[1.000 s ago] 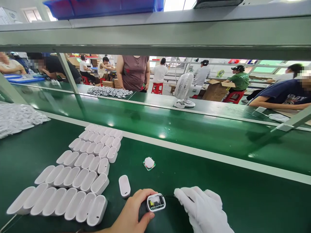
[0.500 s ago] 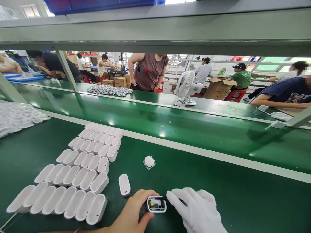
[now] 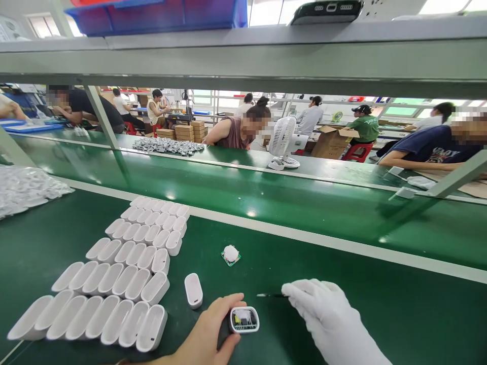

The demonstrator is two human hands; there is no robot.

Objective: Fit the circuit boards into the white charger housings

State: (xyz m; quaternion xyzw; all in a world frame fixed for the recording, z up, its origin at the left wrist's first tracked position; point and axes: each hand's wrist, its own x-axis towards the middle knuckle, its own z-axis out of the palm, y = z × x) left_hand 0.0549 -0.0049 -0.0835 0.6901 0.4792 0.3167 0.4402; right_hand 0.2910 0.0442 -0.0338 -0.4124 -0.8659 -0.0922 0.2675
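My bare left hand [image 3: 208,324] grips a small white oval housing [image 3: 257,324] between thumb and fingers. Its opening faces me and shows a circuit board with a yellow part and dark parts inside. To the right, my white-gloved right hand [image 3: 319,309] pinches a thin dark tool [image 3: 272,295] with a shiny pale tip, possibly tweezers. That tip points left, apart from the housing. A single white oval shell [image 3: 194,290] lies left of my left hand. Farther back sits a small green circuit board [image 3: 230,255] with a round white piece on it.
Rows of white oval shells [image 3: 114,276] cover the left of the green bench. A bag of white parts [image 3: 30,190] lies at far left. A shelf [image 3: 243,63] crosses above, with a blue bin [image 3: 160,17] and a phone [image 3: 327,11]. Beyond stand a fan [image 3: 282,142] and several people.
My right hand has drawn the tool out of the housing, moving right and slightly away. My left hand still holds the housing. Across the bench, a person has bent down. The view tilted up slightly.
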